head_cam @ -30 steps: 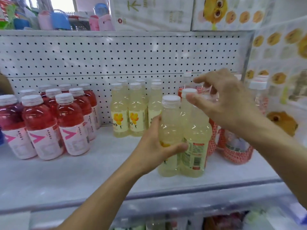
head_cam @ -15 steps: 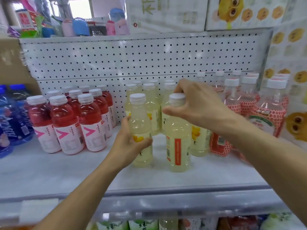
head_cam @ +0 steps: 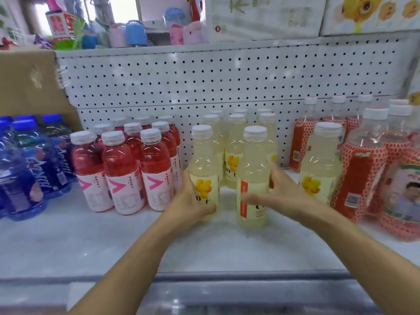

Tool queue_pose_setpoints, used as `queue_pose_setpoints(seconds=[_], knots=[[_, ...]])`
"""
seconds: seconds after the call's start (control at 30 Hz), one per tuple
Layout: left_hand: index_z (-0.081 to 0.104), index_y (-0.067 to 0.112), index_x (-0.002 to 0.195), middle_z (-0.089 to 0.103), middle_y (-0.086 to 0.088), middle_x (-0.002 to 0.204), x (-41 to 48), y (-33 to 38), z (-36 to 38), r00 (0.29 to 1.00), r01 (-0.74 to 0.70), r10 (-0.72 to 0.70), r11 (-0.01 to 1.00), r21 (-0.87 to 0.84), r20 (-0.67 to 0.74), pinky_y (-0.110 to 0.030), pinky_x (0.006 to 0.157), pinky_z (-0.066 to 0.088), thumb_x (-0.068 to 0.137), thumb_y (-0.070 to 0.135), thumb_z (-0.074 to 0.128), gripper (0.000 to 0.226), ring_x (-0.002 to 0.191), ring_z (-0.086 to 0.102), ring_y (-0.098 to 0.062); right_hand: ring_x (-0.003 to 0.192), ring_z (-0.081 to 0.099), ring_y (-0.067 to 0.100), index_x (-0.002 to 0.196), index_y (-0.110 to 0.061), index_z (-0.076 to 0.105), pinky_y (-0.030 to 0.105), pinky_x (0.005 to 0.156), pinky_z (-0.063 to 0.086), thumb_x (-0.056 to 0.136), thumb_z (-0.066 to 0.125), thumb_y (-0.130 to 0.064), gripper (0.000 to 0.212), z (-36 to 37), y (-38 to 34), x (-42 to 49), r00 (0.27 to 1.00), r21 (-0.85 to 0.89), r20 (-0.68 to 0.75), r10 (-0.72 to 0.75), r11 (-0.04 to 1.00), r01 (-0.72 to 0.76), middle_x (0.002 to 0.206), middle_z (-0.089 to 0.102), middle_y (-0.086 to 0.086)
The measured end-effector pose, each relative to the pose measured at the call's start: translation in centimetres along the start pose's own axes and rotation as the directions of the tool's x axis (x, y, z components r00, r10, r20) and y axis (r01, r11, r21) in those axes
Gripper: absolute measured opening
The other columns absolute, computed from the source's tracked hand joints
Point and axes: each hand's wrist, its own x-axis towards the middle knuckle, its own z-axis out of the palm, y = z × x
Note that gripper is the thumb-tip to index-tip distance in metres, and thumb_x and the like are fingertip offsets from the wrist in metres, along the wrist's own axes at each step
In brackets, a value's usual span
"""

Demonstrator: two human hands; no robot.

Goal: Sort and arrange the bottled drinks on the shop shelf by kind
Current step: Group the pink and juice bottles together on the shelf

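Dead centre on the white shelf (head_cam: pixel 91 242), head view: two pale yellow drinks stand side by side with a small gap between them. Both are bolt upright, long axes vertical, white caps pointing to twelve o'clock. The left hand (head_cam: pixel 191 201) wraps its fingers round the lower body of the left yellow bottle (head_cam: pixel 203 164), flower label facing the camera. The right hand (head_cam: pixel 279 194) clamps the right yellow bottle (head_cam: pixel 253 169), thumb across the front, fingers round the back, orange label strip turned our way.

Just behind, toward twelve, the yellow group (head_cam: pixel 234 142) stands in rows against the pegboard (head_cam: pixel 204 76). At nine o'clock are the red drinks (head_cam: pixel 122 169), pink-and-white labels, packed tight. Farther out at nine, blue-capped bottles (head_cam: pixel 25 169) sit below a cardboard box (head_cam: pixel 27 83). At three o'clock a lone yellow bottle (head_cam: pixel 321 169) stands upright, just beside the red-patterned bottles (head_cam: pixel 363 173) filling the right end.
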Motion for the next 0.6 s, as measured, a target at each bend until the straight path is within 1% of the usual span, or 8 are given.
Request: queue_pose_setpoints(seconds=[0.03, 0.1, 0.13, 0.23, 0.3, 0.37, 0.47, 0.6], knots=[[0.023, 0.040, 0.133, 0.055, 0.013, 0.119, 0.1, -0.6, 0.0, 0.999, 0.017, -0.017, 1.000, 0.005, 0.036, -0.014, 0.077, 0.053, 0.074, 0.009, 0.081, 0.088, 0.109, 0.060, -0.003, 0.100, 0.057, -0.012, 0.138, -0.035, 0.036, 0.011, 0.079, 0.046, 0.076, 0.084, -0.022, 0.080, 0.2, 1.1, -0.1, 0.999, 0.033, 0.034, 0.007, 0.999, -0.008, 0.118, 0.058, -0.023], [0.028, 0.035, 0.133, 0.060, 0.009, 0.118, 0.3, -1.3, 0.1, 0.999, 0.028, -0.028, 1.000, 0.001, 0.045, -0.020, 0.083, 0.054, 0.075, 0.011, 0.081, 0.082, 0.108, 0.062, -0.004, 0.101, 0.061, -0.007, 0.132, -0.041, 0.042, 0.021, 0.092, 0.051, 0.072, 0.084, -0.012, 0.078, 0.4, 2.2, 0.1, 1.000, 0.045, 0.021, 0.015, 0.999, -0.016, 0.115, 0.064, -0.018], [0.031, 0.033, 0.133, 0.061, 0.010, 0.116, 0.4, -1.4, 0.2, 0.999, 0.020, -0.020, 1.000, 0.002, 0.030, -0.021, 0.085, 0.055, 0.075, 0.011, 0.082, 0.080, 0.106, 0.062, -0.002, 0.101, 0.062, -0.005, 0.126, -0.042, 0.044, 0.025, 0.094, 0.052, 0.070, 0.086, -0.015, 0.076, 0.7, 2.3, 0.3, 1.000, 0.030, -0.025, 0.012, 0.999, -0.012, 0.113, 0.065, -0.017], [0.036, 0.028, 0.135, 0.062, 0.012, 0.112, 0.8, -1.3, 0.6, 1.000, -0.017, 0.017, 1.000, 0.004, -0.011, -0.025, 0.087, 0.056, 0.073, 0.012, 0.084, 0.080, 0.104, 0.063, -0.003, 0.101, 0.059, -0.002, 0.126, -0.038, 0.044, 0.023, 0.083, 0.052, 0.059, 0.092, -0.037, 0.083, 2.2, 2.6, 1.2, 0.970, -0.063, -0.239, -0.029, 0.998, 0.015, 0.112, 0.063, -0.017], [0.036, 0.028, 0.134, 0.061, 0.016, 0.111, 0.8, -1.1, 0.8, 0.999, -0.027, 0.027, 1.000, -0.004, -0.022, -0.017, 0.084, 0.053, 0.074, 0.012, 0.085, 0.079, 0.103, 0.062, 0.002, 0.104, 0.060, 0.004, 0.125, -0.041, 0.040, 0.029, 0.085, 0.053, 0.053, 0.090, -0.049, 0.088, 2.9, 3.2, 1.5, 0.960, -0.051, -0.281, -0.019, 0.999, 0.005, 0.115, 0.061, -0.015], [0.035, 0.030, 0.132, 0.061, 0.019, 0.109, 0.7, -1.2, 0.8, 0.999, -0.025, 0.025, 1.000, -0.006, -0.024, -0.006, 0.076, 0.049, 0.074, 0.011, 0.084, 0.078, 0.100, 0.060, 0.008, 0.106, 0.061, 0.003, 0.120, -0.042, 0.040, 0.021, 0.083, 0.052, 0.058, 0.091, -0.040, 0.081, 3.1, 3.9, 1.5, 0.975, 0.015, -0.221, 0.000, 1.000, 0.003, 0.117, 0.061, -0.013], [0.036, 0.030, 0.132, 0.061, 0.020, 0.109, 0.7, -1.1, 0.9, 0.999, -0.029, 0.029, 1.000, -0.001, -0.029, -0.003, 0.073, 0.046, 0.074, 0.013, 0.084, 0.077, 0.100, 0.059, 0.009, 0.094, 0.065, -0.004, 0.111, -0.034, 0.048, 0.011, 0.069, 0.051, 0.069, 0.088, -0.018, 0.060, 2.6, 4.4, 1.5, 0.985, 0.014, -0.175, 0.013, 1.000, -0.011, 0.112, 0.067, -0.008], [0.035, 0.031, 0.131, 0.060, 0.022, 0.108, 0.9, -0.9, 1.4, 0.999, -0.029, 0.028, 0.999, -0.044, -0.024, -0.004, 0.070, 0.047, 0.078, 0.010, 0.081, 0.074, 0.091, 0.058, 0.019, 0.086, 0.062, -0.011, 0.109, -0.036, 0.048, 0.009, 0.065, 0.048, 0.069, 0.088, -0.021, 0.058, 3.2, 4.1, 2.6, 0.975, -0.019, -0.221, 0.017, 1.000, -0.021, 0.099, 0.066, -0.020]])
